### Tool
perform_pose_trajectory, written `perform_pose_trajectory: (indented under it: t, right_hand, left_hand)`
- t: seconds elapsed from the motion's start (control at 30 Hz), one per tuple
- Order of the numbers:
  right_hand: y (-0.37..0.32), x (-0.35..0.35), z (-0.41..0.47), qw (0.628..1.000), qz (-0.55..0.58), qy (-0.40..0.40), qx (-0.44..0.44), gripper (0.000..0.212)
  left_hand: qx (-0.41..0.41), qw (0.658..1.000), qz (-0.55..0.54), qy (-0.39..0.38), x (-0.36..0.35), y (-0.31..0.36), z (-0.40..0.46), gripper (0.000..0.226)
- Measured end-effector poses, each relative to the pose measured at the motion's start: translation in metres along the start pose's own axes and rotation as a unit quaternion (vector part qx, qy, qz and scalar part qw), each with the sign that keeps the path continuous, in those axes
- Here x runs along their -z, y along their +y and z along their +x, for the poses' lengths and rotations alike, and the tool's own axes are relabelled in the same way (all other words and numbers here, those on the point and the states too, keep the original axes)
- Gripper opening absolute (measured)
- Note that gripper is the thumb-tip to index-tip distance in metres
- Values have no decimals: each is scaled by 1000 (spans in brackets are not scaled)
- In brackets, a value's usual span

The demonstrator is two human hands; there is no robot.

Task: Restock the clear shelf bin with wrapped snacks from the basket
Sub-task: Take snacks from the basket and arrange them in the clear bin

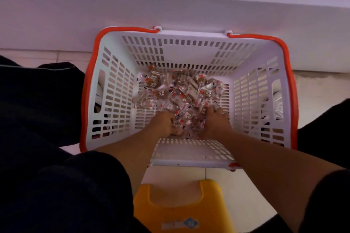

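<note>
Both hands are deep in the basket, palms down in the near part of the snack pile. The left hand is curled into a fist around a clump of wrapped snacks, knuckles up. The right hand lies flatter, fingers spread and pressed into the wrappers; whether it grips any cannot be told. Both bare forearms reach in over the near rim.

The snacks, small clear packets with red and brown print, cover the floor of the white slotted basket, thickest at the middle and near side. The basket has an orange rim and handles and sits on the tiled floor against a white shelf base. Dark-clothed legs flank it. A yellow stool shows below, between the legs.
</note>
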State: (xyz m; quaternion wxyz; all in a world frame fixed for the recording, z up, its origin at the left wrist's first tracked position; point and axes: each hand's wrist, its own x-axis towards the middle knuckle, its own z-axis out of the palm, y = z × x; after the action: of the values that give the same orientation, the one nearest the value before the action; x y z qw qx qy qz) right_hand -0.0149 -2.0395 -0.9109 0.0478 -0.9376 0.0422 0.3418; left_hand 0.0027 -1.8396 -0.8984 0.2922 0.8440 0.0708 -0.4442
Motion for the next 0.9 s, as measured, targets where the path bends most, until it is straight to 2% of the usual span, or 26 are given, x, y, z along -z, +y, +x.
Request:
perform_pose_trajectory:
  t: [0.07,0.17,0.2,0.23,0.3,0.37,0.43,0.5,0.6,0.77,0.83,0.9]
  right_hand:
    - [0,3,1,999,-20,-5,25,94]
    - [2,11,4,997,69,-2,35,37]
    - [1,14,4,994,103,-8,37,24]
    - [1,15,4,991,130,-14,37,20]
    - [1,18,6,985,167,-11,28,16]
    - [3,26,7,981,192,-18,14,13]
    - [6,40,7,983,173,-55,19,10]
    - [7,57,6,985,132,-90,61,5]
    - [2,83,2,982,97,-119,114,11]
    - [-21,119,-10,976,57,-91,192,23]
    - [-30,137,-19,970,54,-83,222,26]
    - [-37,164,-32,961,50,-91,257,24]
  left_hand:
    - [23,999,-47,-9,-3,-3,4,24]
    - [4,999,-38,-14,1,-4,2,35]
    - [2,999,-31,-16,2,-5,3,37]
    - [-3,999,-33,-16,5,-5,2,37]
    - [-6,999,-32,0,15,-5,1,30]
    - [-6,999,-22,24,27,-7,0,39]
    - [-18,998,-27,50,38,-6,-2,39]
    - [-24,996,-39,74,44,-7,-4,37]
    - [-44,990,-67,114,49,-6,-11,33]
    - [-88,979,-115,142,52,-2,-25,26]
    - [-93,976,-120,155,61,5,-35,31]
    - [-109,978,-135,119,78,17,-47,32]
